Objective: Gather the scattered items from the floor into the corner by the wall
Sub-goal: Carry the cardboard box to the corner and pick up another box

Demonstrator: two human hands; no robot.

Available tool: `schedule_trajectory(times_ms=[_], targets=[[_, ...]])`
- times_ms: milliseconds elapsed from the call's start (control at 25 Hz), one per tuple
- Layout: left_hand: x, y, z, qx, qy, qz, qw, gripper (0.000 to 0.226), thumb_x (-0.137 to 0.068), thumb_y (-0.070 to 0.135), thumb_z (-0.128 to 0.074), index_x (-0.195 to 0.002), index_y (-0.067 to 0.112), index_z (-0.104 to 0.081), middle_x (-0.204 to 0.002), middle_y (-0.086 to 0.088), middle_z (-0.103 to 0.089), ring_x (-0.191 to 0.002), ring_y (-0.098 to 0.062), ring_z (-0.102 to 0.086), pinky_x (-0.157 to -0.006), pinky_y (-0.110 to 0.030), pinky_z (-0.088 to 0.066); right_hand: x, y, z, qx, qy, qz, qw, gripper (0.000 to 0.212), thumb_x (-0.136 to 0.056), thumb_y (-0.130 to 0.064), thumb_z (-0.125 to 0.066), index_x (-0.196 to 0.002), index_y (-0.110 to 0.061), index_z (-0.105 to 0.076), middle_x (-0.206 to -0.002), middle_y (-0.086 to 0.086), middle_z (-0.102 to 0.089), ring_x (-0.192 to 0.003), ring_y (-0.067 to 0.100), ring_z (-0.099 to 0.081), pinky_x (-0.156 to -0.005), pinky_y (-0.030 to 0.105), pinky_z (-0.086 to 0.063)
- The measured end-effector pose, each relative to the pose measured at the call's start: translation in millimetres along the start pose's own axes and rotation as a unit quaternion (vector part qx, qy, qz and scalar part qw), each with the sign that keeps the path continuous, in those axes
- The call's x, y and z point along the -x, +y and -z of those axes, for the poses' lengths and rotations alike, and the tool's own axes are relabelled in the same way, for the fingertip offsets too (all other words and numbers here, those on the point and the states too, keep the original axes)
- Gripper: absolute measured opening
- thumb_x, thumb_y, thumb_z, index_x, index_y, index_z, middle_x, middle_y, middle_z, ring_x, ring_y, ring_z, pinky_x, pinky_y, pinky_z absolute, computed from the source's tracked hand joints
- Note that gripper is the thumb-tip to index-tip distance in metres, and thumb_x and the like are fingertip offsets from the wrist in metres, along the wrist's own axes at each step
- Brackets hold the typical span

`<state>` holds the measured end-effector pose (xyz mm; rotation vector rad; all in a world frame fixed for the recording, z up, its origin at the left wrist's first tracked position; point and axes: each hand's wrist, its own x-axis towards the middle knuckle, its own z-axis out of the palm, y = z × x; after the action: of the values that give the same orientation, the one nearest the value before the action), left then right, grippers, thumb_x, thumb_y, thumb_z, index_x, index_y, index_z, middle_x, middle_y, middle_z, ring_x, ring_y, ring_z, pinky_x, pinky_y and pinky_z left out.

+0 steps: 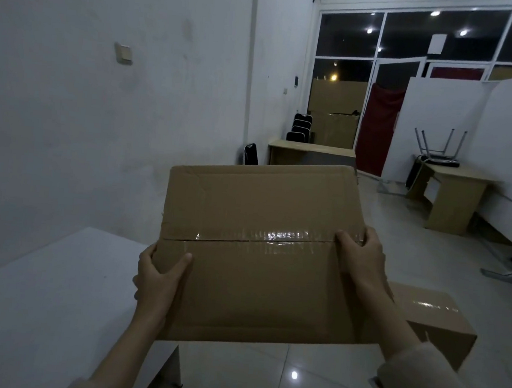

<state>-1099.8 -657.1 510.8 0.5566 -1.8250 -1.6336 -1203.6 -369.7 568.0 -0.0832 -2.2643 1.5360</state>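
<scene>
Plain brown cardboard box (258, 253) with glossy clear tape (275, 238), white wall (68, 113), red cloth (378, 127) on door.

A: Single view, head-worn, facing forward and slightly down along the room toward the window wall (417, 68).
B: Close range: cardboard box (258, 250) fills the centre.
</scene>
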Motion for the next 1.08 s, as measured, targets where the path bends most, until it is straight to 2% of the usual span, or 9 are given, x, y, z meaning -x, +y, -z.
schedule_trajectory(times_ms=[240, 400, 520, 680, 880, 1080], targets=[[-154, -21, -80, 0.035, 0.019, 0.027, 0.999, 0.092, -0.046, 0.071, -0.060, -0.128, 0.035, -0.038, -0.132, -0.006, -0.047, -0.118, -0.031, -0.047, -0.099, -0.055, -0.042, -151, 6, -111, 0.003, -0.024, -0.004, 1.000, 0.039, -0.077, -0.049, -0.053, -0.109, -0.027, -0.051, -0.097, -0.003, -0.059, -0.096, 0.029, -0.057, -0.088, 0.050, -0.047], [-249, -43, -127, 0.050, 0.055, 0.031, 0.997, 0.087, -0.048, 0.071, -0.059, -0.126, 0.037, -0.038, -0.133, -0.006, -0.046, -0.119, -0.031, -0.046, -0.099, -0.056, -0.042, -245, 9, -190, -0.005, -0.051, 0.014, 0.999, 0.046, -0.078, -0.049, -0.054, -0.119, -0.030, -0.046, -0.099, -0.006, -0.054, -0.103, 0.028, -0.054, -0.091, 0.051, -0.046], [-312, -68, -148, 0.040, 0.079, 0.056, 0.994, 0.084, -0.050, 0.070, -0.059, -0.125, 0.037, -0.039, -0.134, -0.006, -0.045, -0.120, -0.031, -0.045, -0.099, -0.056, -0.042, -299, 22, -252, -0.012, -0.072, 0.017, 0.997, 0.048, -0.076, -0.050, -0.054, -0.119, -0.031, -0.046, -0.103, -0.003, -0.058, -0.104, 0.028, -0.054, -0.090, 0.052, -0.046], [-400, -106, -170, 0.036, 0.107, 0.080, 0.990, 0.080, -0.051, 0.071, -0.058, -0.122, 0.037, -0.041, -0.131, -0.005, -0.048, -0.120, -0.030, -0.045, -0.100, -0.055, -0.041, -365, 38, -348, -0.019, -0.105, 0.007, 0.994, 0.048, -0.081, -0.044, -0.057, -0.124, -0.024, -0.047, -0.111, 0.004, -0.060, -0.105, 0.030, -0.055, -0.086, 0.042, -0.046], [-495, -146, -180, -0.005, 0.161, 0.137, 0.977, 0.074, -0.059, 0.064, -0.055, -0.125, 0.033, -0.041, -0.131, -0.005, -0.049, -0.120, -0.030, -0.044, -0.103, -0.052, -0.037, -426, 52, -461, -0.014, -0.162, -0.007, 0.987, 0.046, -0.084, -0.036, -0.058, -0.124, -0.015, -0.050, -0.110, 0.005, -0.060, -0.104, 0.028, -0.055, -0.088, 0.041, -0.045], [-555, -186, -185, -0.027, 0.182, 0.177, 0.967, 0.076, -0.062, 0.062, -0.051, -0.129, 0.029, -0.039, -0.126, 0.001, -0.051, -0.121, -0.028, -0.044, -0.107, -0.051, -0.033, -474, 78, -565, -0.005, -0.225, -0.021, 0.974, 0.030, -0.085, -0.025, -0.059, -0.108, -0.008, -0.055, -0.097, 0.007, -0.055, -0.090, 0.020, -0.050, -0.071, 0.031, -0.035]])
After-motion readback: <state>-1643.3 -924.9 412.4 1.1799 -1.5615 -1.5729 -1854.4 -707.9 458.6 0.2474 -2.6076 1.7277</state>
